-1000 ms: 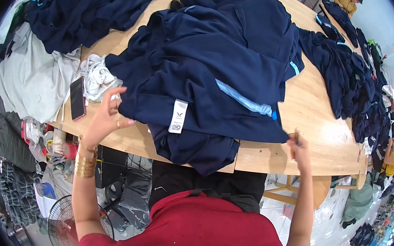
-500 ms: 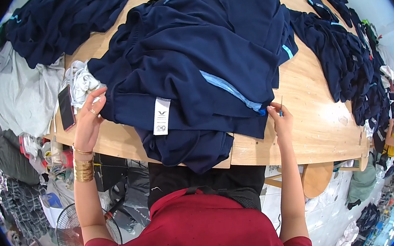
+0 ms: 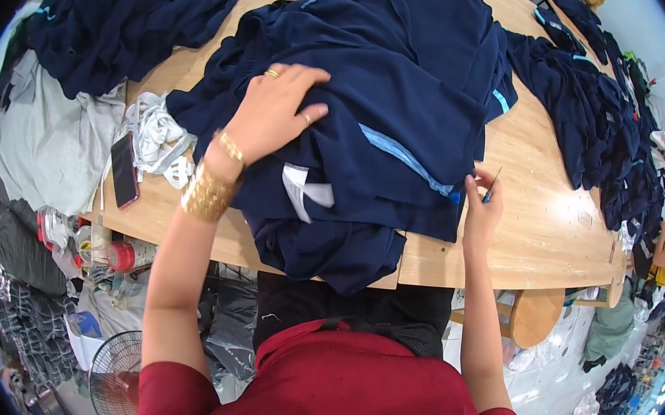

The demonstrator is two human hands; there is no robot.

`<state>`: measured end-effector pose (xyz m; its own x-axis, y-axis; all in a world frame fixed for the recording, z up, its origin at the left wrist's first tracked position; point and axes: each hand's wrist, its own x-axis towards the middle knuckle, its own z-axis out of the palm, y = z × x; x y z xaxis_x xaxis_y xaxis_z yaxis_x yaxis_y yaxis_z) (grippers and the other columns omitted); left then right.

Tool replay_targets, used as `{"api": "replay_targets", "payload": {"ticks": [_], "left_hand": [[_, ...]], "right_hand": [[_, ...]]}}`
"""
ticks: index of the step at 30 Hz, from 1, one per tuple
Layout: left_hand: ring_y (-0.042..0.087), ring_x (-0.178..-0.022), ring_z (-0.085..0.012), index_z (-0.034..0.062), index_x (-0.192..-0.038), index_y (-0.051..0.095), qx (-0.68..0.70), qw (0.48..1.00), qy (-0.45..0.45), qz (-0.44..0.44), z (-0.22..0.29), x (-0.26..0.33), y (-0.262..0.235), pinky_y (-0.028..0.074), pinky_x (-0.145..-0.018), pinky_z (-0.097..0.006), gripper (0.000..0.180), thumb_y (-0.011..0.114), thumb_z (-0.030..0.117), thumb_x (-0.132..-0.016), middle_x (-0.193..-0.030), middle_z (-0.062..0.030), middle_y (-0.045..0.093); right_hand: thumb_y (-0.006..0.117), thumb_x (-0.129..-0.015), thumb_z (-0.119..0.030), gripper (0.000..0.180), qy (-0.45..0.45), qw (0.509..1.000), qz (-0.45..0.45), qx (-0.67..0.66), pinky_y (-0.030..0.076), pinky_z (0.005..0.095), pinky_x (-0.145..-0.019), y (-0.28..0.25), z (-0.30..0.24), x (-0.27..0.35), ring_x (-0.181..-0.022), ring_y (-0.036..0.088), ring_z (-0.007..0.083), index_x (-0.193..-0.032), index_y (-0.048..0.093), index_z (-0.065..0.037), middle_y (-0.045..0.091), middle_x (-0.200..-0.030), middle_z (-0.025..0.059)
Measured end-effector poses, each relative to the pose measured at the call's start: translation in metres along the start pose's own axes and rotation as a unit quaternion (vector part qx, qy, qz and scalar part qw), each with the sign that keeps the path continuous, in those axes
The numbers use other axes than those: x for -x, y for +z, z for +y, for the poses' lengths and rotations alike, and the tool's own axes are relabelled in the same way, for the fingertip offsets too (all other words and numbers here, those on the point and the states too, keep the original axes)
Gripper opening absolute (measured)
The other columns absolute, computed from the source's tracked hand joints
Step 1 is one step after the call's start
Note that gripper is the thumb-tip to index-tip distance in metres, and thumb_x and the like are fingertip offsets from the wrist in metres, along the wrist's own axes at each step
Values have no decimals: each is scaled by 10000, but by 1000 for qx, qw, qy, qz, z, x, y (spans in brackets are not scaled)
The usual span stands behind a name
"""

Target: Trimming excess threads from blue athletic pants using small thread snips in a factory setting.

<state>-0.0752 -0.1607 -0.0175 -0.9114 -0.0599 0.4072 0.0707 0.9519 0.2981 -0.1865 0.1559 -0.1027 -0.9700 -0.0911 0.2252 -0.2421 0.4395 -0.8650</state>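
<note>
Navy garment (image 3: 395,112) spread right across the centre of the frame, white labels (image 3: 297,191) turned up near its lower edge! Your left hand (image 3: 274,115) is over it, fingers loosely parted, no hold on cloth to be seen. Your right hand (image 3: 479,210), right of centre, has fingers closed round a small pointed tool (image 3: 492,187); whether they pinch fabric, you can't tell. Left of centre, a phone (image 3: 124,171) beside white tape (image 3: 154,133).

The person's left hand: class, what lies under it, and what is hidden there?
Navy cloth, lying on the wooden table, shows beneath the left hand. The part directly under it is covered, so its details cannot be seen.
</note>
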Motion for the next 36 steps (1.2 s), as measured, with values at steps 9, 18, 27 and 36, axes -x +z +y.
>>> {"api": "replay_targets", "payload": {"ticks": [9, 18, 27, 36], "left_hand": [[514, -925, -233, 79, -758, 578, 185, 965, 79, -168, 13, 51, -82, 369, -831, -369, 213, 730, 180, -646, -864, -37, 544], [556, -954, -161, 116, -845, 641, 164, 930, -192, -267, 32, 143, -97, 234, -1022, -476, 85, 636, 172, -782, -851, 11, 599], [566, -801, -140, 25, -878, 599, 78, 961, -261, 42, 11, 94, -49, 435, -742, -248, 100, 621, 104, -821, -887, -47, 604], [491, -671, -124, 33, -868, 541, 121, 940, -293, 124, 10, 108, -37, 425, -621, -256, 164, 649, 147, -821, -779, -23, 541]], "right_hand": [[621, -828, -81, 74, -33, 984, -162, 60, 425, 264, -633, -27, -5, 27, -703, 544, 133, -887, 626, -36, 615, -784, 72], [609, -840, -112, 136, 27, 989, -103, 99, 430, 275, -710, -37, 34, 13, -764, 567, 152, -938, 630, -20, 631, -828, 71], [675, -799, -167, 214, 122, 989, -81, -31, 393, 241, -643, 2, 58, -24, -692, 479, 95, -921, 603, -6, 547, -748, 20], [629, -855, -195, 145, 143, 984, -92, -52, 231, 226, -383, -15, 42, -25, -438, 323, 39, -835, 555, -71, 431, -589, -42]]}}
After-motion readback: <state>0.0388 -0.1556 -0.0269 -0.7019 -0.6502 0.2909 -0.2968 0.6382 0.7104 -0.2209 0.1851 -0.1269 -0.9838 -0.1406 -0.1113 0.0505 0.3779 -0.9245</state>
